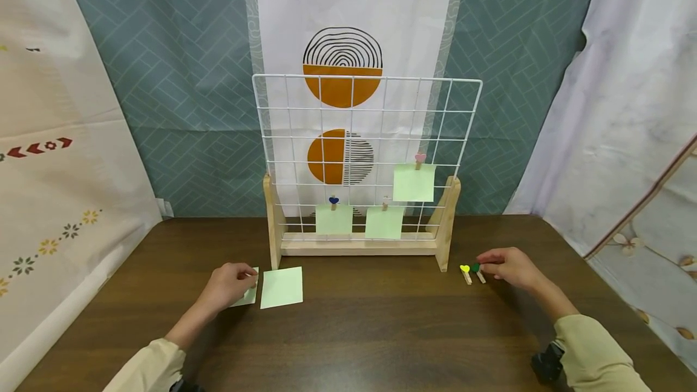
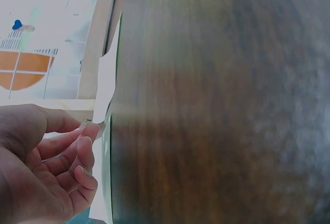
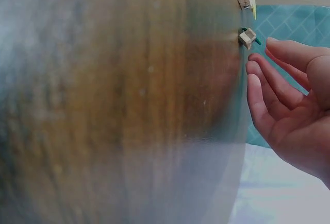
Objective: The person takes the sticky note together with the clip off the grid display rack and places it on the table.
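My left hand (image 1: 227,286) is over a pale green paper note (image 1: 248,297) on the left of the table, partly hiding it. In the left wrist view, thumb and fingertips pinch that note's raised edge. Beside it lies a second green note (image 1: 281,288), flat and unheld. On the right, my right hand (image 1: 507,266) reaches a small wooden clip with a green heart (image 1: 480,274). Its thumb and fingers are spread apart close to the clip, holding nothing. A clip with a yellow heart (image 1: 465,274) lies just left of it.
A white wire grid (image 1: 367,111) stands in a wooden base (image 1: 359,248) at the table's back. Three green notes hang there, under clips with a pink heart (image 1: 420,158), a dark blue heart (image 1: 334,201) and a pale heart (image 1: 386,201). Patterned cloths surround the table.
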The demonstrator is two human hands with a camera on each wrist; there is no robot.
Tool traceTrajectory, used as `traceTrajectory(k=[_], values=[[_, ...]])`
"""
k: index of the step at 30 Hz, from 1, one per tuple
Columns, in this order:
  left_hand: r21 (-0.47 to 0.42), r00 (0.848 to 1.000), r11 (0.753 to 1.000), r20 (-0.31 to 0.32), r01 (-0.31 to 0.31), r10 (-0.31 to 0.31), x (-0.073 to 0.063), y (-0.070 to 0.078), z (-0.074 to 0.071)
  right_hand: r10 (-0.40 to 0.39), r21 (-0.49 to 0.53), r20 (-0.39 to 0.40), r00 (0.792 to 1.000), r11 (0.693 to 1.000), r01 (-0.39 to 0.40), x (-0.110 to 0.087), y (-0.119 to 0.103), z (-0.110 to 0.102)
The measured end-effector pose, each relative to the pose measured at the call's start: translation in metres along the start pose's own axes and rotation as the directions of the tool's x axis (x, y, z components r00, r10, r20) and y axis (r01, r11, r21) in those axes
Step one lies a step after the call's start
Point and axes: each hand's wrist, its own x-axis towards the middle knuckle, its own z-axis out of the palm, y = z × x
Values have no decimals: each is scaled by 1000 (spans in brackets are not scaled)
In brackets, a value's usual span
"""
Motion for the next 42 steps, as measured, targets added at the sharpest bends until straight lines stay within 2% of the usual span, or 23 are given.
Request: traceTrajectory(k=[12,25,36,42], values=[[-28,1000,999,0,-24,24,-2,6,-1,-8,-38,-17,1000,999,8,2,-2,4],[-63,999,997,-5,-48,47,-5,9,-2,-14,-47,0,1000,999,14,0,-2,3],[-80,999,996,14,-45,46,-4,13,-3,25,-38,-26,999,999,-26,0,-2,-4],[-85,995,992,3,-96,96,-1,24,1,17,-25,-52,998,1000,-18,2,-16,-14]])
